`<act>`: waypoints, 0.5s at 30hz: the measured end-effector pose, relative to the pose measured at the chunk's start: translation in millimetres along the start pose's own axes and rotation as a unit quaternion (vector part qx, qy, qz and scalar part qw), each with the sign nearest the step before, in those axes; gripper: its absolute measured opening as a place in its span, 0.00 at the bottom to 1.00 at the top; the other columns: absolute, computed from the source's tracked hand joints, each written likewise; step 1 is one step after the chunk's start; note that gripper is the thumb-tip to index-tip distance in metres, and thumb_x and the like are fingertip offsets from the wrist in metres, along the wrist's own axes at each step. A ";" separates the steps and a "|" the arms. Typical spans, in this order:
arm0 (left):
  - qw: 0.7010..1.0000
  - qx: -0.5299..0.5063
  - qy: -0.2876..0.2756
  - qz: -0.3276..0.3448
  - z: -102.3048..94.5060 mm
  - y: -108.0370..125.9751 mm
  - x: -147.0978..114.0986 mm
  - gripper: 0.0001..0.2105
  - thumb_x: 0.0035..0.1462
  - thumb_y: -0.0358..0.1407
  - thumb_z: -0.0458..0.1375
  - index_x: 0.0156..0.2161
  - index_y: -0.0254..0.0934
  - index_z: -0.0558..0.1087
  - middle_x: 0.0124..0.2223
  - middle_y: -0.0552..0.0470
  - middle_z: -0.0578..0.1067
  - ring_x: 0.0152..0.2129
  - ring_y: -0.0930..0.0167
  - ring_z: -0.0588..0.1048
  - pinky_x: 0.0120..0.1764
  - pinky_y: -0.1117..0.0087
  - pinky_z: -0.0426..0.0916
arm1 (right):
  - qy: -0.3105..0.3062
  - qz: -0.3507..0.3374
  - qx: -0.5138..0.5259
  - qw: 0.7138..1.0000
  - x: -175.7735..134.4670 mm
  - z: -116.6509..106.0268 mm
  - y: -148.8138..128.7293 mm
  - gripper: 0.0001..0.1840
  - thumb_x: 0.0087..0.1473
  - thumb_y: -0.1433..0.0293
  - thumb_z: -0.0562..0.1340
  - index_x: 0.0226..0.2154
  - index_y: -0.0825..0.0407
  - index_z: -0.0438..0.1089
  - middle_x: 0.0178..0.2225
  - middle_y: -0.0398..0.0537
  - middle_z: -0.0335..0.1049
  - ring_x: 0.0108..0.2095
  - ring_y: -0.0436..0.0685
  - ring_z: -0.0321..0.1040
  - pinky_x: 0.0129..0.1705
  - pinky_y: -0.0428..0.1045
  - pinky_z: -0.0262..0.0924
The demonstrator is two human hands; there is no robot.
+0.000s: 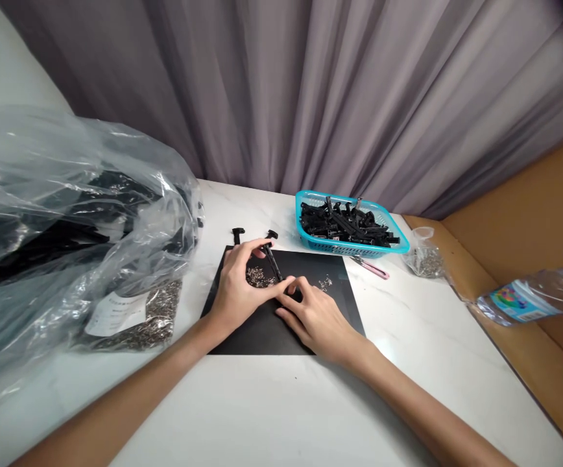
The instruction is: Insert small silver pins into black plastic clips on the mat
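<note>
My left hand (237, 285) grips a slim black plastic part (272, 261) between thumb and fingers, tilted over a black mat (252, 334). At the part's near end, the fingertips of my right hand (318, 314) are pinched together, touching or almost touching my left thumb. Whatever sits in that pinch is hidden. Under the part lies a pile of small metal pieces (258, 277), with a smaller scatter of metal pieces (326, 283) to the right. Another black plastic part with a T-shaped end (237, 235) lies just beyond my left hand.
A blue basket (303, 241) full of black parts stands at the back. Beside it are a pink cutter (373, 268) and a small bag of metal pieces (427, 263). Large plastic bags (155, 162) fill the left. At right, a bottle (525, 301) lies in a cardboard box (529, 201).
</note>
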State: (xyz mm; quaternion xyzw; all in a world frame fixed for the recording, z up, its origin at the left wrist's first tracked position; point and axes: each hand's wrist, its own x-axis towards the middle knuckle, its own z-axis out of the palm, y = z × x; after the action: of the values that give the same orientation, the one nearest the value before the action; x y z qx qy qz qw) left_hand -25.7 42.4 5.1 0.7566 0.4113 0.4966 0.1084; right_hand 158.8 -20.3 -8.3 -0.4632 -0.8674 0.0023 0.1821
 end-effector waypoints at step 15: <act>0.999 -0.020 -0.038 -0.002 -1.5 4.9 -4.8 0.27 0.50 0.38 0.71 0.55 0.41 0.69 0.48 0.49 0.78 0.42 0.64 0.75 0.51 0.60 0.71 | 0.042 -0.015 0.032 0.998 4.3 7.5 7.2 0.15 0.72 0.67 0.51 0.54 0.51 0.69 0.51 0.58 0.69 0.43 0.62 0.71 0.43 0.57 0.71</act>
State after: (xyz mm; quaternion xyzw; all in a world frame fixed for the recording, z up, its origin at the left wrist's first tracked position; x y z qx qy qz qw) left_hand -25.2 35.4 5.5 0.7720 0.3984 0.4751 0.1403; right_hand 160.0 -11.5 -15.2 -0.4437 -0.8652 0.0080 0.2333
